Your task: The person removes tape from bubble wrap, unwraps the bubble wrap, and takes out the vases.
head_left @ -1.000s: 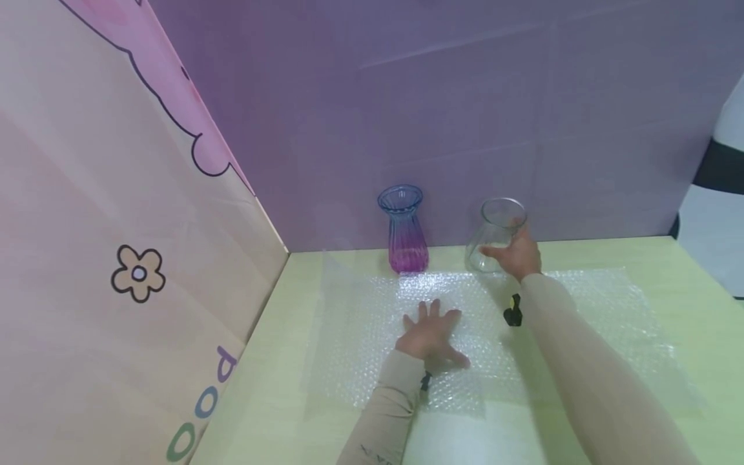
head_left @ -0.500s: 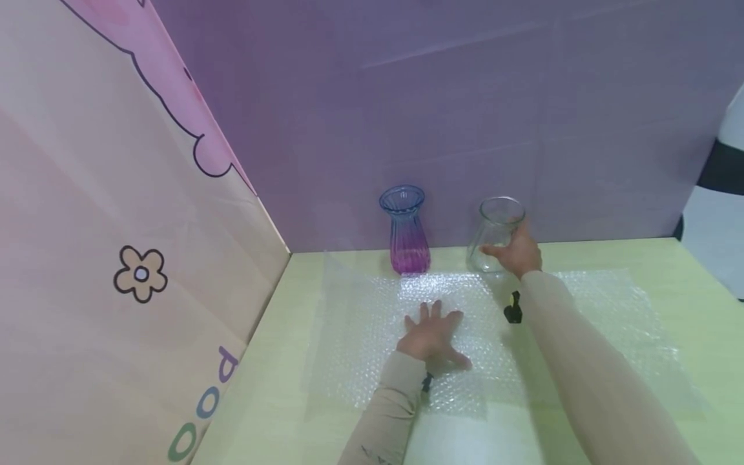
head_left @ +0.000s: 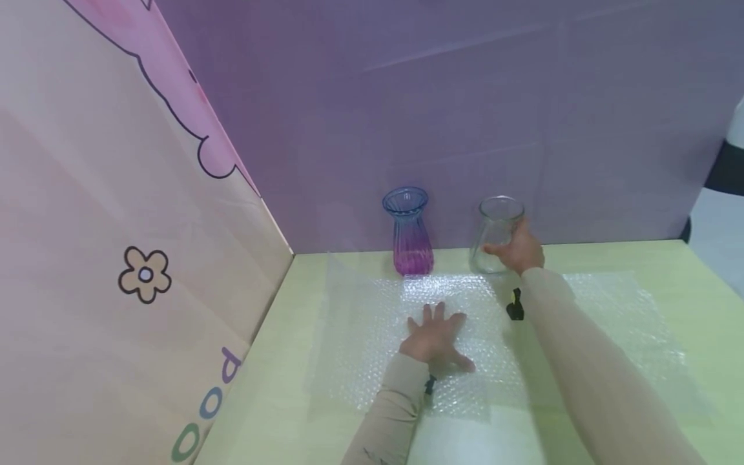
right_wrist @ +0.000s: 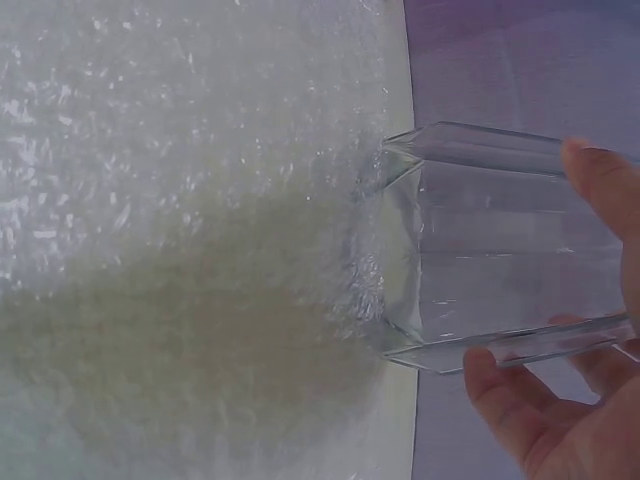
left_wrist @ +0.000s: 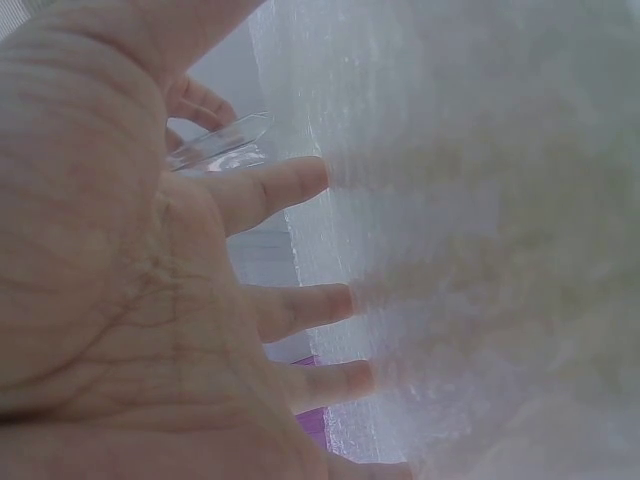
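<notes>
A sheet of bubble wrap lies spread over the pale table. My left hand rests on it with spread, straight fingers; in the left wrist view, the fingertips touch the bubble wrap. At the back, my right hand grips a clear glass vase by its right side, thumb and fingers around the wall. The right wrist view shows the vase's base by the edge of the bubble wrap. To its left stands an upright ribbed vase, blue at the rim and magenta below.
Behind the vases rises a purple wall panel. A pale printed panel with a flower and letters borders the table on the left. A white and black shape stands beyond the table's right end.
The head view has shifted slightly, so the scene sits a little further right and lower. Both hands and the two vases keep nearly the same places.
</notes>
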